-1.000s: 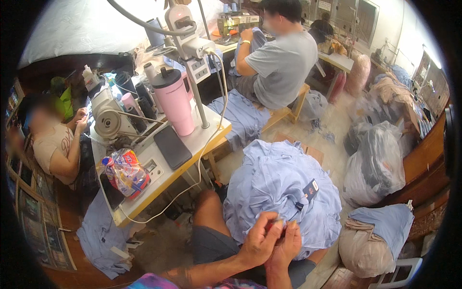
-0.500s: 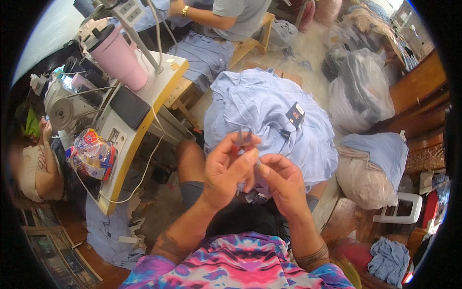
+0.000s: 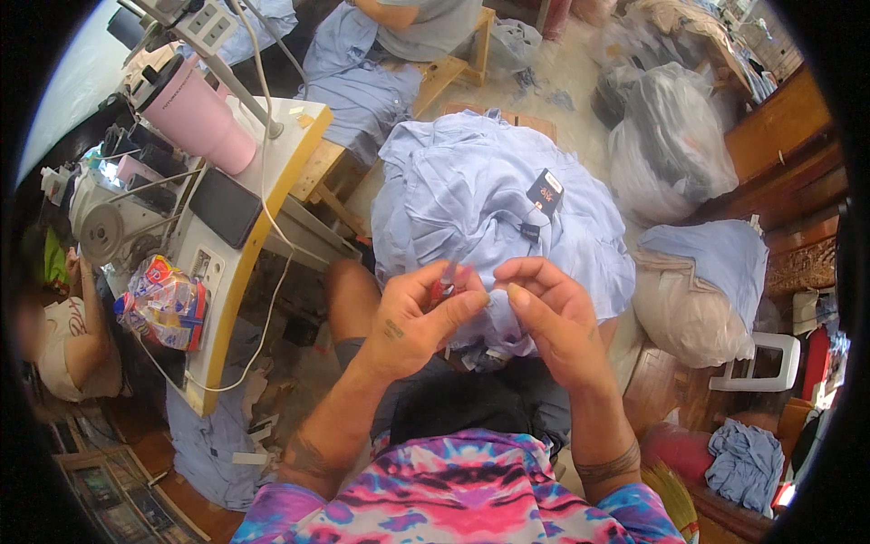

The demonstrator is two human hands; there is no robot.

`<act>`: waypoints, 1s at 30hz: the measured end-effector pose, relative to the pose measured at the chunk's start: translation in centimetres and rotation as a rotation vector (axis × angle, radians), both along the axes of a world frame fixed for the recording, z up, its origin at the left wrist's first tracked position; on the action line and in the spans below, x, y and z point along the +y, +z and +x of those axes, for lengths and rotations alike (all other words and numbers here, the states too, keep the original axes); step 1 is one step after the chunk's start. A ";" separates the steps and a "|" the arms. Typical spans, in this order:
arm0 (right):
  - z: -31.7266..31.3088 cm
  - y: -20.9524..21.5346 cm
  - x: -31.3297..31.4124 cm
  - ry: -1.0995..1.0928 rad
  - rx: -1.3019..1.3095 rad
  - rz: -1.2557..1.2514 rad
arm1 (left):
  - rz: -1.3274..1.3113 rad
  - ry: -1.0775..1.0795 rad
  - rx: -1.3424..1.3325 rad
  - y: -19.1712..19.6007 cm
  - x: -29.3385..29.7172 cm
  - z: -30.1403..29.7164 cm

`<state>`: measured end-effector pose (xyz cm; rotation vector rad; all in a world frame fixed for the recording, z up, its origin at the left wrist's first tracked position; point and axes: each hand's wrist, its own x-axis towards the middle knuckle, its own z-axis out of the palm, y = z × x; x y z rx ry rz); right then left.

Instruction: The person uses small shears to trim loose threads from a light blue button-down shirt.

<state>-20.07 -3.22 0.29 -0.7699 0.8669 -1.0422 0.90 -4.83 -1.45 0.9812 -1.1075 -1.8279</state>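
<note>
nearest: wearer's tie-dye shirt [image 3: 458,494], pink, blue and white, forearms coming up either side of it. left hand [image 3: 408,317]: grip closed around red-handled snips [image 3: 441,291], blades pointing up and away from the body. right hand [image 3: 557,313]: fingers curled, thumb and index close to a raised bit of light-blue cloth [image 3: 500,317] between the two hands; can't tell if that grip is pinching it or just next to it. cloth looks continuous with the light-blue garment pile [image 3: 489,195], heaped just past the hands at the knees. dark hang tag [image 3: 546,192] lies on the pile, right of its middle.

right of pile: beige bundle [image 3: 684,313] with blue cloth over its top, white plastic stool [image 3: 766,363] just beside.

left: table [image 3: 217,340] with yellow edge, carrying a colourful plastic packet [image 3: 163,304], black phone [image 3: 224,207], pink tumbler [image 3: 201,118].

farther: clear plastic bag [image 3: 675,150] of dark contents on the right; co-worker in grey shirt [image 3: 439,32] at the top, partly cut off.
</note>
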 end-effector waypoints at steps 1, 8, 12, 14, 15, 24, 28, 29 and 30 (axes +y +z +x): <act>-0.1 -0.2 0.3 0.020 0.045 -0.029 | 0.076 0.018 0.110 -0.2 0.3 -0.2; 0.2 -0.8 1.6 -0.047 0.100 0.013 | 0.233 0.114 0.216 -0.7 1.6 -1.6; 0.4 -0.8 1.9 -0.087 0.183 -0.001 | -0.542 0.320 -0.310 -1.1 1.7 -1.6; 0.5 -0.6 2.0 -0.077 0.234 -0.030 | -0.663 0.254 -0.432 1.0 1.3 -1.2; 0.5 -0.5 2.0 -0.072 0.260 -0.045 | -0.691 0.229 -0.467 1.6 1.3 -1.3; 0.0 -0.4 1.9 -0.055 0.751 -0.465 | -0.627 0.136 -0.551 1.1 1.0 -1.0; -0.5 -0.8 2.0 0.026 0.523 -0.270 | -0.206 0.131 -0.368 1.0 1.7 -1.3; -0.7 -0.5 1.9 0.065 0.442 -0.192 | -0.164 0.143 -0.314 1.0 1.8 -1.4; -0.8 -0.4 1.8 0.104 0.360 -0.114 | -0.123 0.154 -0.260 1.0 2.0 -1.6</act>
